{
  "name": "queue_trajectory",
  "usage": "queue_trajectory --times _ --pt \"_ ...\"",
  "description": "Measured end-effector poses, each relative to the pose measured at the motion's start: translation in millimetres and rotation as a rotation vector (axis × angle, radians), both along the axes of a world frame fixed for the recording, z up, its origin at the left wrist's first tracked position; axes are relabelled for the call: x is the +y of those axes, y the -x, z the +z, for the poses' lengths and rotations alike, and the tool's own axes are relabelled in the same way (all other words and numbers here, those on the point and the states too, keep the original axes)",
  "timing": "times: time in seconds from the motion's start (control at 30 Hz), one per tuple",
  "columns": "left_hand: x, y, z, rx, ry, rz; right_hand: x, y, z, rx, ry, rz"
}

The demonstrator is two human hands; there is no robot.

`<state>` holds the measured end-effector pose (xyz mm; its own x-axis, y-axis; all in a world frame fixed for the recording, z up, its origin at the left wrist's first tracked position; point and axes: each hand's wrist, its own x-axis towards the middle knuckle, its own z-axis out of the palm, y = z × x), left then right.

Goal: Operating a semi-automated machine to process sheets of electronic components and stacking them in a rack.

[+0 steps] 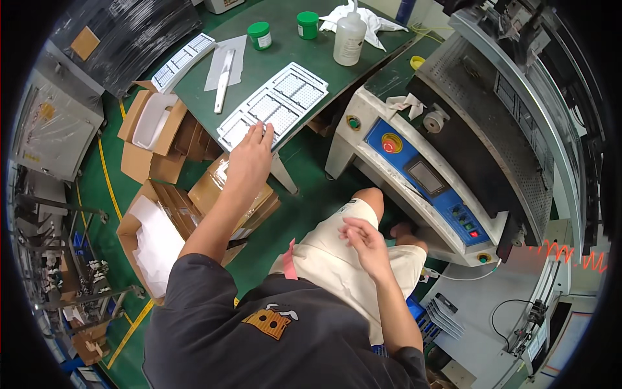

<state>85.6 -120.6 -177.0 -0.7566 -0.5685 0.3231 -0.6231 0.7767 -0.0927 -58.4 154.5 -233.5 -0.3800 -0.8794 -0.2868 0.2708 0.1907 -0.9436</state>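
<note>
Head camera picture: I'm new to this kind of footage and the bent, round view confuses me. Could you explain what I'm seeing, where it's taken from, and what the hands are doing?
The picture comes from a wide fisheye camera worn on a person's head, looking down, so straight edges curve near the rim. The dark shirt and bare forearms at the bottom belong to the wearer.

The left hand reaches out and rests its fingers on a white perforated panel sheet lying at the edge of a green-topped work table. The right hand hovers empty, fingers loosely open, over the person's knee in beige shorts.

Also on the table: two green-lidded jars, a white plastic bottle, a crumpled white cloth and a second white panel. To the right stands a grey machine with a blue control panel. Open cardboard boxes sit on the green floor.
</note>
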Motion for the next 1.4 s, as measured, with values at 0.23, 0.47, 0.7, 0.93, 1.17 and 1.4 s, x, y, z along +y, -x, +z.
queue_trajectory --times 0.23,0.47,0.7,0.93,1.17,1.4 --pt "49.9 -9.2 13.9 0.105 -0.131 -0.035 -156.5 -15.4 7.0 -0.172 0.152 -0.051" --pt "60.4 -27.8 17.2 0.320 -0.169 -0.160 -167.4 -25.6 3.8 -0.232 0.241 -0.319" --pt "42.0 -14.4 -2.7 0.873 -1.086 -0.083 -82.9 -2.6 20.5 -0.177 0.237 -0.252" --pt "8.0 -29.1 14.3 0.831 -1.004 -0.036 -41.4 11.4 29.0 -0.045 0.236 -0.411" --pt "-83.5 -269.5 -74.2 1.044 -0.718 0.544 18.9 16.2 13.5 -0.149 0.113 -0.410" --pt "-14.0 -487.5 -192.9 1.328 -0.672 1.349 34.5 11.8 -8.0 -0.207 0.012 -0.307"
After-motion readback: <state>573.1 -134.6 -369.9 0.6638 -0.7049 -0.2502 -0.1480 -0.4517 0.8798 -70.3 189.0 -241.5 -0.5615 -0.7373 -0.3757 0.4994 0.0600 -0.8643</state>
